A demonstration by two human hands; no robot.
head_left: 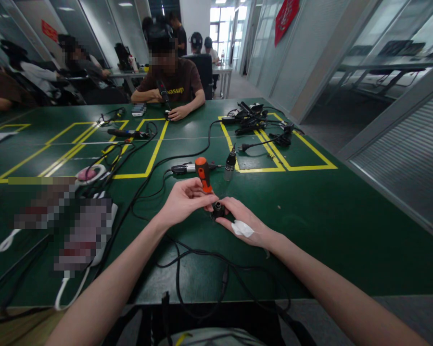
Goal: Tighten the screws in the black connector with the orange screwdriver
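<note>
Left hand (185, 201): its grip is holding an orange-and-black screwdriver (202, 174), handle pointing up.
Right hand (244, 220): its grip is clasping a small black part (218, 209) between thumb and fingers.
Black part: it is sitting just beside the left hand, over the green table (328, 230).

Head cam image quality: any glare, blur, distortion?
Head view: wide-angle distortion slants the glass wall at right; far window overexposed; pale glare streaks the green table at left; upper-left background soft; left hand and orange screwdriver fairly crisp; pixelation masks several patches.
</note>
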